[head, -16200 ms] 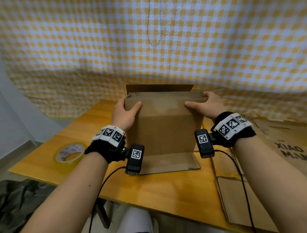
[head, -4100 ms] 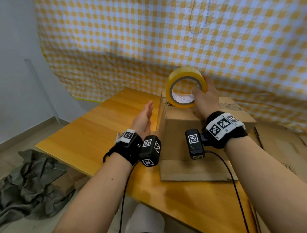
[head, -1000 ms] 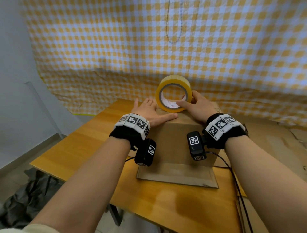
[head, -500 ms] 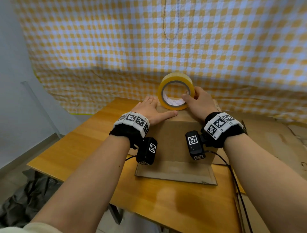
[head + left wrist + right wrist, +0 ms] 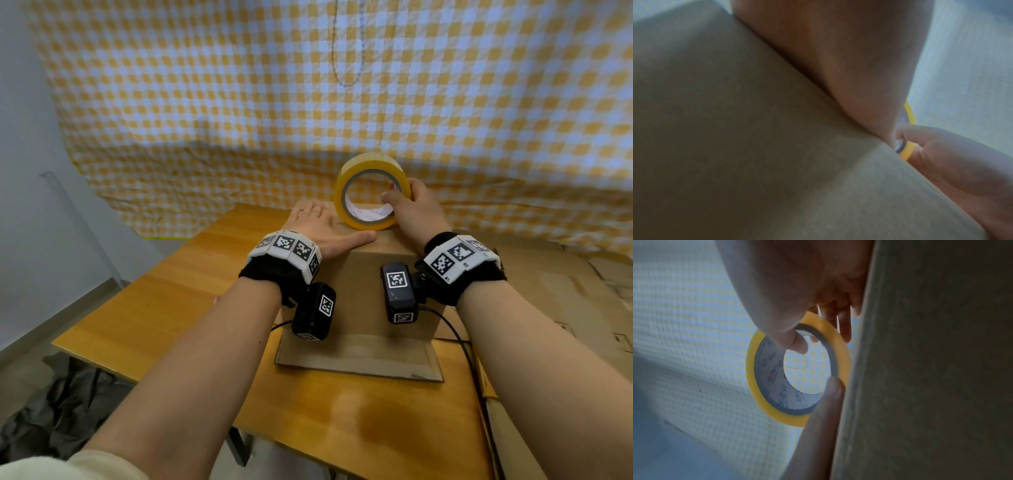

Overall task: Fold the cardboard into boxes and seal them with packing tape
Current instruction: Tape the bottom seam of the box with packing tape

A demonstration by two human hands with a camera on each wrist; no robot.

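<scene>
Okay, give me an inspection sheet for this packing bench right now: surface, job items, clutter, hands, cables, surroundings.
Surface: wooden table, bare wood showing at left and front.
Job's things: cardboard box standing on the table, top flaps folded down, one bottom flap splayed forward; yellow tape roll upright on edge at the box's far top edge.
Clutter: flat cardboard sheets lying to the right.
Hands: left hand flat on the box top, pressing; right hand grips the tape roll, thumb through its core.
Cables: black wires run from both wrist cameras across the table.
Surroundings: yellow checked cloth hung behind; dark fabric on the floor at left.
</scene>
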